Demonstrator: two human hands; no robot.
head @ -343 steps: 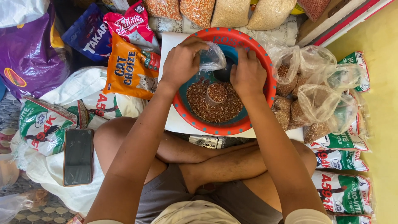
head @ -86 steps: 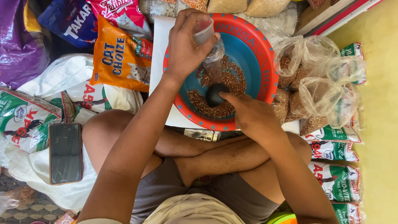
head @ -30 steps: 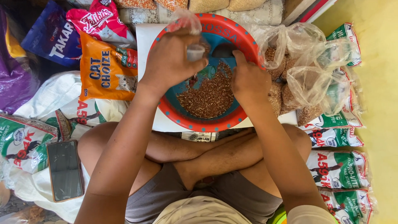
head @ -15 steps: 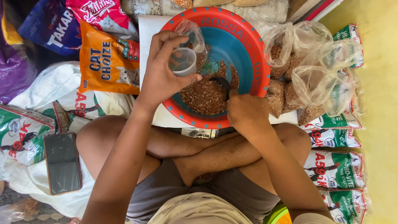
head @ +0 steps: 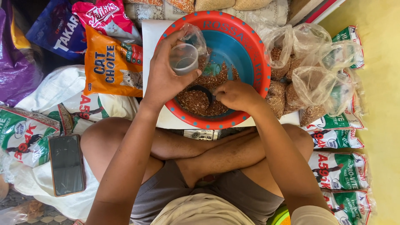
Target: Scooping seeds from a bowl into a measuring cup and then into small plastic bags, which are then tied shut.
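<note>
Left hand (head: pixel 166 79) grips clear bag (head: pixel 185 56) mouth-up, just left above right hand (head: pixel 235 95) clutching dark scoop (head: pixel 203 90) (in grain).

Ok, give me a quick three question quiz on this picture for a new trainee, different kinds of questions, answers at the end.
1. True or false: the left hand holds a small clear cup above the basin.
2. What is the right hand doing? A) resting on the phone B) gripping a dark scoop in the brown grain C) tying a bag
3. Fill in: the phone lies screen up beside the person's ____ knee.

Key: 1 true; 2 B; 3 left.
</note>
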